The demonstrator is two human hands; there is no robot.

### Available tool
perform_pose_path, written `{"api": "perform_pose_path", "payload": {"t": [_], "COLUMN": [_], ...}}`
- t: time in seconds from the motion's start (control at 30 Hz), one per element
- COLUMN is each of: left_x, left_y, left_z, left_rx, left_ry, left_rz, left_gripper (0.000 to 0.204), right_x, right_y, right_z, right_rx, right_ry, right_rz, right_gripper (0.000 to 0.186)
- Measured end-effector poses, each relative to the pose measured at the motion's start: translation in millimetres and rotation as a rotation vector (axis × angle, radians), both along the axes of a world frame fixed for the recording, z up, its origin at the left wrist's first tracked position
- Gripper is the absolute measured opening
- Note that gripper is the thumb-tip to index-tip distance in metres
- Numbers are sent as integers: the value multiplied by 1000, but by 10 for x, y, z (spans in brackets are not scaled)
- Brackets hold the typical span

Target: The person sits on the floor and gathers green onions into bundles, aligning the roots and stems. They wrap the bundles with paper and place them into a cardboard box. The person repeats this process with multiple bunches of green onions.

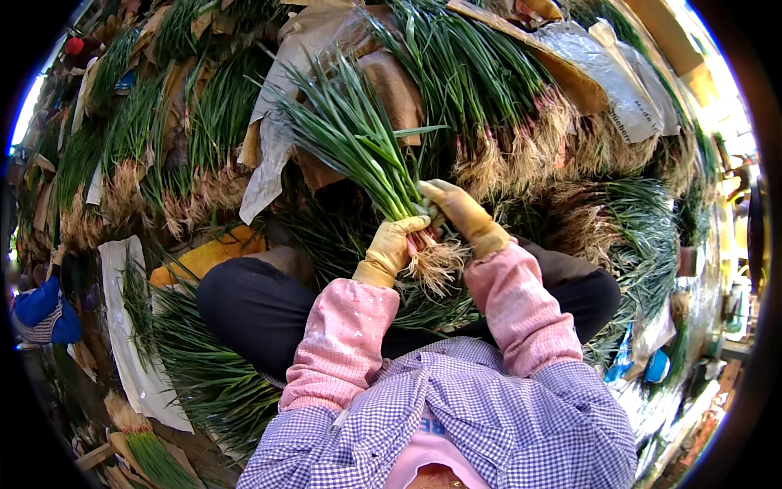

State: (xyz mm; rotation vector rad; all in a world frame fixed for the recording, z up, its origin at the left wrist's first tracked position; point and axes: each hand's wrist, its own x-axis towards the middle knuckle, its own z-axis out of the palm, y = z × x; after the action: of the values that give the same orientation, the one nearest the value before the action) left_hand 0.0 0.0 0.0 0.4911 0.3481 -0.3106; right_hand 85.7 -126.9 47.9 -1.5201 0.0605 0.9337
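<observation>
My left hand (391,251), in a yellow glove, is closed round the lower stems of a bunch of green onions (358,155), just above its pinkish bulbs and pale, stringy roots (436,266). The leaves fan up and to the left. My right hand (468,220), gloved the same way, is against the stems just right of and slightly above the left one, its fingers curled round them and partly hidden. More loose green onions (204,359) lie around my crossed legs.
Rows of bundled onions (497,98) with paper and plastic sheets (277,114) lie ahead of me. A root-heavy pile (611,228) is at right, a white sheet (130,318) and yellow sack (208,253) at left. Another person (45,314) in blue works at far left.
</observation>
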Motion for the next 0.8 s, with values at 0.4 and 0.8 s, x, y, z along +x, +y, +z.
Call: {"api": "perform_pose_path", "payload": {"t": [0.4, 0.8], "left_x": [-246, -572], "left_y": [21, 120], "left_z": [225, 636], "left_rx": [72, 478], "left_ry": [28, 66], "left_rz": [-59, -317], "left_gripper": [16, 11], "right_x": [-56, 525], "right_y": [-123, 319], "right_z": [77, 403], "right_rx": [-605, -992], "right_ry": [-1009, -994], "right_rz": [11, 286], "right_gripper": [37, 24]}}
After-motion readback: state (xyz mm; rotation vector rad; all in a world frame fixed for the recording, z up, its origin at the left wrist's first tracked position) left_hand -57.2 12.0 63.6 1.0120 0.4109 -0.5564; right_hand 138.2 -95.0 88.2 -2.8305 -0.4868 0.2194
